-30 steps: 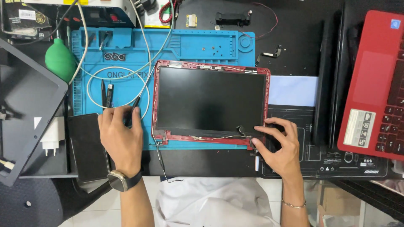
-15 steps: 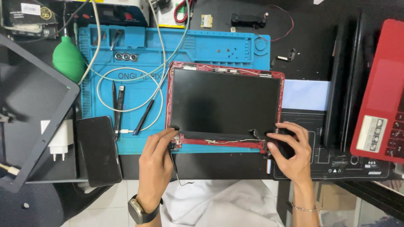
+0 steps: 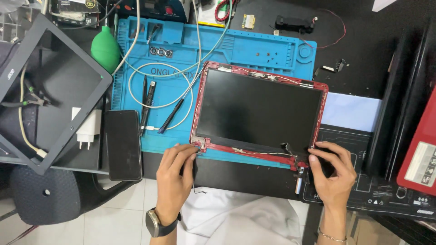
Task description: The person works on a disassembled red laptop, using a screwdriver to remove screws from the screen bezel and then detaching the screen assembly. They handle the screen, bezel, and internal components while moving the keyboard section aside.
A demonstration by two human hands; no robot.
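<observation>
Head view shows the red screen lid (image 3: 259, 113) lying flat on the blue mat (image 3: 254, 50), just right of the middle. Your left hand (image 3: 175, 174) pinches the lid's corner at 7 o'clock with bent fingers, and your right hand (image 3: 334, 174) grips the corner at 5 o'clock. A black phone (image 3: 122, 145) lies at 9 o'clock from your left hand.

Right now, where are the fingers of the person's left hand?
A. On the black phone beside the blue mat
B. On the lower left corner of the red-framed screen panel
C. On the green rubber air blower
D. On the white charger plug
B: the left hand has its fingertips at the lower left corner of the red-framed screen panel, while the black phone, green air blower and white charger plug lie untouched.
</observation>
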